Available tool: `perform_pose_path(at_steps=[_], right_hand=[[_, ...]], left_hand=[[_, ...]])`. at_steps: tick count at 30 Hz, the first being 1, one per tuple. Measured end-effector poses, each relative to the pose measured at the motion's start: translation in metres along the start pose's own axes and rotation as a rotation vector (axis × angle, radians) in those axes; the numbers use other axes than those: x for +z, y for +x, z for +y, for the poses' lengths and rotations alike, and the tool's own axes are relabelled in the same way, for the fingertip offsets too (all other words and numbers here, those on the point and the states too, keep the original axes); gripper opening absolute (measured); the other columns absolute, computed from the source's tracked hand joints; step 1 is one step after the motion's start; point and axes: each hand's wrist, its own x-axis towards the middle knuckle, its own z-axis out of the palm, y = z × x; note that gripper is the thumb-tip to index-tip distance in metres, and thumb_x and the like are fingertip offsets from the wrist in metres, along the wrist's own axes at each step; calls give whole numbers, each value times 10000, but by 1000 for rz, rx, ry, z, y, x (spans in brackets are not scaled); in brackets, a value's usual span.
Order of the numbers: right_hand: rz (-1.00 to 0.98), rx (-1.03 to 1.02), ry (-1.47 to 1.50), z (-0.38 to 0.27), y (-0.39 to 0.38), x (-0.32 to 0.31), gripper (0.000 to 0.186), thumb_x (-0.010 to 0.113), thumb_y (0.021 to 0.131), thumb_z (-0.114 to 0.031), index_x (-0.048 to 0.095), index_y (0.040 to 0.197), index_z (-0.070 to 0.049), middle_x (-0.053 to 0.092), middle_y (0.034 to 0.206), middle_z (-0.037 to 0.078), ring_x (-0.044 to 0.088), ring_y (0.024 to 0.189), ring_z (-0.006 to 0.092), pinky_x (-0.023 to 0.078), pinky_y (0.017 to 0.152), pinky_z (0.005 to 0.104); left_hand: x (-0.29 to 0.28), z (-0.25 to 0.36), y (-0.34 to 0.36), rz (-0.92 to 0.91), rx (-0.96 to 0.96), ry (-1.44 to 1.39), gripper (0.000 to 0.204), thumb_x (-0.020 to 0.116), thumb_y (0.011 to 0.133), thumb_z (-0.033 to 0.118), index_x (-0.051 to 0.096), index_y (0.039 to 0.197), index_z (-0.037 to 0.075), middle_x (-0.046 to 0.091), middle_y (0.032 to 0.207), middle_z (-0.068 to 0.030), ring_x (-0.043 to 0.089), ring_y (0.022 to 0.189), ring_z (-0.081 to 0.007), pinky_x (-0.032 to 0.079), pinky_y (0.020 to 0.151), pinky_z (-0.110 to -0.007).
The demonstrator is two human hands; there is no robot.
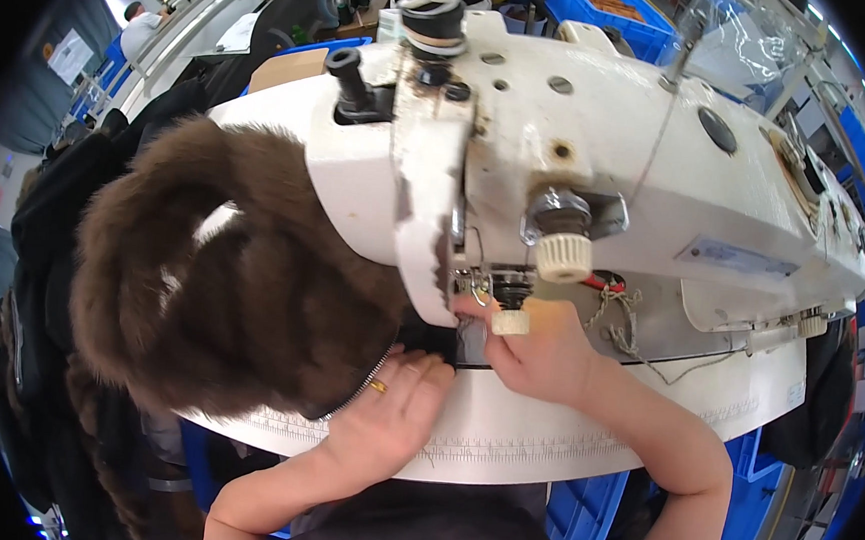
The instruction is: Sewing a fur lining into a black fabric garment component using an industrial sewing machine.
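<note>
A brown fur piece (251, 287) with black fabric and a metal zipper (370, 374) along its edge lies at the left of a white sewing machine (613, 132). My left hand (389, 413), with a gold ring, rests flat over the zipper and black fabric, fingers stretched toward the needle area. My right hand (542, 353) is curled close to the presser foot, its index finger pointing left beside the needle. The machine's knobs partly cover those fingertips, and whatever they may pinch is too small to make out.
A white table (541, 438) with a printed ruler borders the machine. Loose twisted thread (624, 329) and a red-handled tool (604, 281) lie right of my right hand. Blue crates (586, 512) stand below, dark garments (65, 214) hang at left, and another person (140, 31) sits far left.
</note>
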Motion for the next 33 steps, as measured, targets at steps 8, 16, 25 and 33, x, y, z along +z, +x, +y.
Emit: perform_pose_path(at_steps=[8,16,25,33], right_hand=[[25,3,12,1,13,-4,333,595,854,-56,600,1186,-80,700,814,147,689,731,348,538,652,465],[186,-48,64,9,14,12,242,681,909,-271,588,860,-54,625,695,112,642,651,345,487,557,445],[97,-325,-322,10,2,7,249,713,789,-210,734,1037,-204,721,916,-22,649,692,193,529,583,339],[118,-281,-229,0,-6,2,322,706,713,-112,745,1027,-167,627,844,-30,584,808,201,509,713,318]], left_hand=[[-16,-8,10,141,-611,-565,64,694,917,36,657,959,5,653,798,-89,613,677,-178,485,640,-291],[-26,-8,25,83,-727,-670,78,666,958,55,654,975,-19,640,774,-46,574,677,-88,466,643,-237],[0,4,4,1,66,43,343,634,694,77,626,1018,-34,610,988,-142,613,913,-272,515,946,-439],[-2,11,4,-90,177,278,339,549,793,198,644,1015,-41,626,977,-160,605,940,-273,481,983,-390]])
